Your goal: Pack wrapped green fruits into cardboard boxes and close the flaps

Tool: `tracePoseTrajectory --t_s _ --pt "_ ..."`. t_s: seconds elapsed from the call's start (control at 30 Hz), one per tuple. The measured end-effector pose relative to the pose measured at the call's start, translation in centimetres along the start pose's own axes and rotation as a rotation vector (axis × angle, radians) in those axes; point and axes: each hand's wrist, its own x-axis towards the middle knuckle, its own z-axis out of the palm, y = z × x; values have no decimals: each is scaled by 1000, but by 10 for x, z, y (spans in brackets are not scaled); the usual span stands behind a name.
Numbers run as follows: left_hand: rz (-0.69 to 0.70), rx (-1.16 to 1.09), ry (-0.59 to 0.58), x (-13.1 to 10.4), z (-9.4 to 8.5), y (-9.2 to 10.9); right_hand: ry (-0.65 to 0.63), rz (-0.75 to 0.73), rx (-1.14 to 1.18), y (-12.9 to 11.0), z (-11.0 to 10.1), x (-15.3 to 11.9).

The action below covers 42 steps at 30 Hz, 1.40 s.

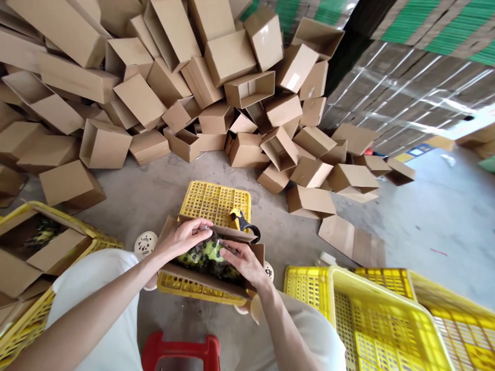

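Note:
An open cardboard box (258,254) stands on an upturned yellow crate (214,199) between my knees. Inside it lies a clear plastic bag (210,253) of green and black patterned things, whose kind I cannot make out. My left hand (189,237) pinches the bag's upper edge between thumb and fingers. From the other side my right hand (245,261) grips the bag with thumb and fingertips. Just beyond the box, a yellow and black tape dispenser (241,220) rests on the crate.
Open cardboard boxes (145,98) are heaped across the floor ahead. At left, a yellow crate (31,318) holds a carton with similar patterned contents. Yellow crates (309,279) stand at right. A red stool (180,348) is below me. Strapped cardboard stacks (397,93) rise at back right.

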Motion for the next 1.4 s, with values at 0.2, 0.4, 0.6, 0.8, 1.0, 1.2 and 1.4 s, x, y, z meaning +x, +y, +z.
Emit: tracePoseTrajectory --t_s 0.2,0.4,0.6,0.8,1.0,1.2,1.4 --pt "-103 -158 -237 -5 -10 10 -34 -36 19 -3 -6 -2" --pt "-204 -318 -164 -1 -8 4 -25 -17 83 -4 -8 -2" --pt "-197 -333 24 1 0 2 -6 10 192 0 -7 0" --pt "-212 -365 47 3 -2 -5 10 41 243 3 -6 1" --pt "-206 -250 -52 3 -10 -3 39 50 261 7 -9 0" --pt "-90 -115 -108 1 -5 8 71 24 193 10 -9 1" --pt "-149 4 -122 1 -7 2 169 38 108 10 -10 4"
